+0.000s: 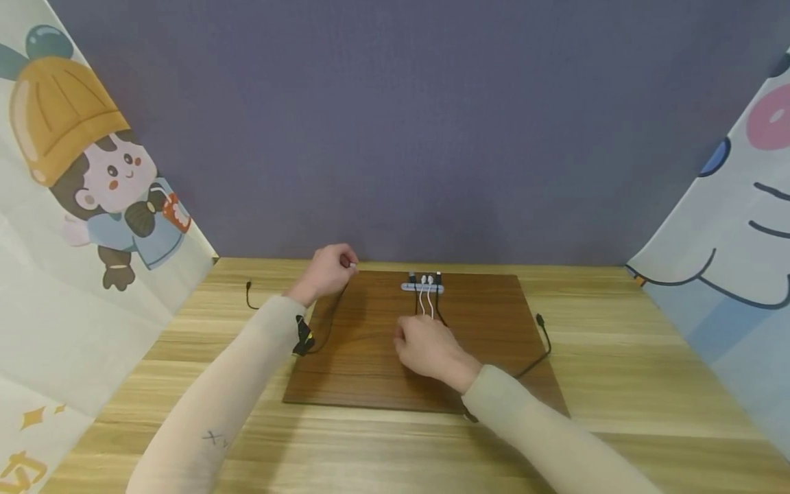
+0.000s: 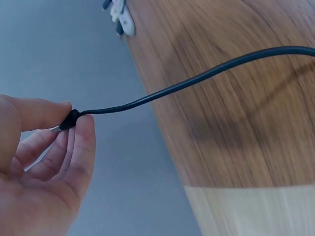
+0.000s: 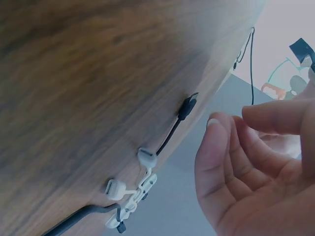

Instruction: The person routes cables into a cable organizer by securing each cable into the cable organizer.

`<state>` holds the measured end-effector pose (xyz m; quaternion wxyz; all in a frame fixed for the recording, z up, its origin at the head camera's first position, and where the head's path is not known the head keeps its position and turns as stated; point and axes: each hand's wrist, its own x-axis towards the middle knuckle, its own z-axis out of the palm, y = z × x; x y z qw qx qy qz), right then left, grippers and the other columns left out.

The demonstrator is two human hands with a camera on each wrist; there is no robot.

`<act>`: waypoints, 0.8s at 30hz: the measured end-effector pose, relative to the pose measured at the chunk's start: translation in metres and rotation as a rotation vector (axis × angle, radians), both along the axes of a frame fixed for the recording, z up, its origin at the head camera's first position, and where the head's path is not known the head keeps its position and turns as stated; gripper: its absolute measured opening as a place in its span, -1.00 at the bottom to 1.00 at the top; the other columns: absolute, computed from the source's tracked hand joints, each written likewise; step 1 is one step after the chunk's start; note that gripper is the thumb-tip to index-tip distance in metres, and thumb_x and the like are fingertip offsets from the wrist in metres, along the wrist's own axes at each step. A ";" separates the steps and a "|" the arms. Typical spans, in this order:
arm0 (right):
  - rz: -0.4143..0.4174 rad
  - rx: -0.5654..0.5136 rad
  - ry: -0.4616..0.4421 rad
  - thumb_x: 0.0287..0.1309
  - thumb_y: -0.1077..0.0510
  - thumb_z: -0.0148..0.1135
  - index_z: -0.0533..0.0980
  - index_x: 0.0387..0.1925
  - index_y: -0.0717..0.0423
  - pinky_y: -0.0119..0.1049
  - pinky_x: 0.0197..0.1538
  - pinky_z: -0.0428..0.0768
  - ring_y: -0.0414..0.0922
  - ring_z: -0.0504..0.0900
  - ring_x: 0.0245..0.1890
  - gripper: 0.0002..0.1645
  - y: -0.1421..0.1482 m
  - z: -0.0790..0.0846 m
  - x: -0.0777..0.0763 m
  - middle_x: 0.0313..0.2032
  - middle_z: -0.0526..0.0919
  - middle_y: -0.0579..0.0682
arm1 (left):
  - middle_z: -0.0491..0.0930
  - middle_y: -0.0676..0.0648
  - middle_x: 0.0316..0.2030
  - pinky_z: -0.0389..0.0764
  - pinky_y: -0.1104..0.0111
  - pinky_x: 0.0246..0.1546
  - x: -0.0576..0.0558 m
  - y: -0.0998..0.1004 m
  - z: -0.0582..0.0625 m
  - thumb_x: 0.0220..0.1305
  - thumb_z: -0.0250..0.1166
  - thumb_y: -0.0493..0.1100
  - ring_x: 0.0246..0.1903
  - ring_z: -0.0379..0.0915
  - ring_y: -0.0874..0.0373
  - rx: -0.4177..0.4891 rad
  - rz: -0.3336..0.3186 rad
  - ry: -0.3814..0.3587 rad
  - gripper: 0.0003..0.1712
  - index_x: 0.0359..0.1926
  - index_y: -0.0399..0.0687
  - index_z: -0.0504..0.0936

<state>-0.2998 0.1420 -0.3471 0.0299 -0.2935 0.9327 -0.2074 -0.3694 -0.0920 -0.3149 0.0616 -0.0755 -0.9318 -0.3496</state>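
Observation:
My left hand point(image 1: 330, 271) pinches the black USB-type plug point(image 2: 69, 120) of a black cable point(image 2: 197, 78) between thumb and fingers, raised near the board's far left corner. Its metal tip pokes out past the fingers. My right hand point(image 1: 432, 346) is over the middle of the brown board point(image 1: 370, 329), with loosely bent fingers point(image 3: 216, 152) and nothing visible between them. Beyond it lies a pale cable clip strip point(image 1: 422, 287) carrying two white cables point(image 1: 428, 305) and two black ones. The right wrist view shows a black plug point(image 3: 187, 106) and white plugs point(image 3: 146, 157) beside the strip.
A black cable end point(image 1: 249, 285) lies on the light wood table point(image 1: 204, 336) left of the board. Another black plug point(image 1: 540, 320) rests to the right, its cable running over the board's edge. A grey-purple partition point(image 1: 395, 137) stands behind, with cartoon-printed sheets point(image 1: 43, 274) either side.

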 end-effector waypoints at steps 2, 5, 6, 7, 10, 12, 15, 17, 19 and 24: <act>0.010 -0.006 0.009 0.24 0.25 0.26 0.60 -0.37 0.10 -0.29 -0.51 0.49 -0.21 0.47 -0.60 -0.94 -0.003 0.001 0.000 -0.54 0.55 -0.13 | 0.64 -0.16 -0.24 0.56 0.13 -0.09 0.001 0.005 0.003 0.34 0.28 -0.30 -0.18 0.55 -0.04 0.011 -0.011 0.001 -0.87 -0.12 -0.23 0.65; 0.022 -0.005 0.025 0.25 0.22 0.27 0.60 -0.39 0.09 -0.29 -0.51 0.49 -0.22 0.48 -0.60 -0.91 -0.007 0.002 0.001 -0.54 0.56 -0.13 | 0.64 -0.15 -0.24 0.56 0.13 -0.10 0.003 0.012 0.006 0.35 0.27 -0.29 -0.19 0.55 -0.03 0.021 -0.029 0.007 -0.88 -0.13 -0.21 0.65; 0.023 -0.004 0.030 0.26 0.20 0.27 0.60 -0.40 0.09 -0.28 -0.52 0.49 -0.22 0.48 -0.60 -0.90 -0.009 0.002 0.002 -0.53 0.56 -0.13 | 0.64 -0.14 -0.24 0.56 0.14 -0.10 0.003 0.015 0.007 0.36 0.27 -0.28 -0.20 0.55 -0.02 0.021 -0.035 0.012 -0.89 -0.13 -0.20 0.65; 0.023 -0.003 0.034 0.26 0.19 0.28 0.60 -0.40 0.08 -0.27 -0.51 0.50 -0.22 0.48 -0.59 -0.89 -0.010 0.002 0.002 -0.53 0.57 -0.12 | 0.65 -0.14 -0.24 0.56 0.13 -0.10 0.003 0.017 0.007 0.37 0.26 -0.27 -0.20 0.55 -0.02 0.023 -0.040 0.014 -0.89 -0.13 -0.19 0.65; 0.026 0.001 0.046 0.28 0.14 0.29 0.60 -0.40 0.05 -0.25 -0.48 0.51 -0.23 0.49 -0.57 -0.87 -0.013 0.002 0.002 -0.51 0.59 -0.14 | 0.65 -0.12 -0.24 0.57 0.14 -0.11 0.003 0.023 0.010 0.39 0.26 -0.25 -0.19 0.56 -0.01 0.042 -0.049 0.016 -0.89 -0.13 -0.17 0.65; 0.034 -0.008 0.041 0.29 0.13 0.29 0.62 -0.37 0.06 -0.25 -0.45 0.53 -0.23 0.51 -0.54 -0.88 -0.015 0.002 0.001 -0.50 0.61 -0.15 | 0.65 -0.12 -0.22 0.58 0.14 -0.11 0.003 0.027 0.011 0.38 0.26 -0.24 -0.18 0.56 0.00 0.060 -0.056 0.016 -0.89 -0.12 -0.16 0.64; 0.047 -0.022 0.035 0.30 0.11 0.30 0.64 -0.32 0.08 -0.26 -0.41 0.56 -0.23 0.53 -0.52 -0.87 -0.018 0.003 0.001 -0.46 0.64 -0.14 | 0.66 -0.12 -0.22 0.58 0.15 -0.12 0.003 0.032 0.014 0.36 0.29 -0.24 -0.18 0.57 0.00 0.091 -0.065 0.023 -0.87 -0.12 -0.19 0.64; 0.051 -0.030 0.030 0.30 0.09 0.31 0.65 -0.29 0.11 -0.26 -0.39 0.58 -0.23 0.55 -0.51 -0.85 -0.021 0.003 0.001 -0.44 0.66 -0.11 | 0.66 -0.11 -0.21 0.59 0.16 -0.14 0.004 0.034 0.015 0.37 0.29 -0.23 -0.18 0.57 0.01 0.109 -0.073 0.018 -0.85 -0.10 -0.19 0.64; 0.046 -0.034 0.026 0.31 0.07 0.31 0.65 -0.28 0.12 -0.24 -0.37 0.59 -0.22 0.57 -0.50 -0.82 -0.024 0.004 0.002 -0.41 0.68 -0.09 | 0.65 -0.11 -0.21 0.59 0.16 -0.16 0.004 0.036 0.017 0.38 0.29 -0.22 -0.20 0.58 0.02 0.132 -0.076 0.018 -0.83 -0.07 -0.20 0.64; 0.009 -0.030 0.021 0.33 0.05 0.30 0.63 -0.36 0.08 -0.23 -0.43 0.56 -0.19 0.55 -0.53 -0.79 -0.029 0.005 0.002 -0.47 0.64 -0.09 | 0.65 -0.09 -0.23 0.62 0.17 -0.21 0.005 0.040 0.021 0.40 0.29 -0.19 -0.26 0.61 0.05 0.181 -0.083 0.022 -0.79 -0.04 -0.20 0.64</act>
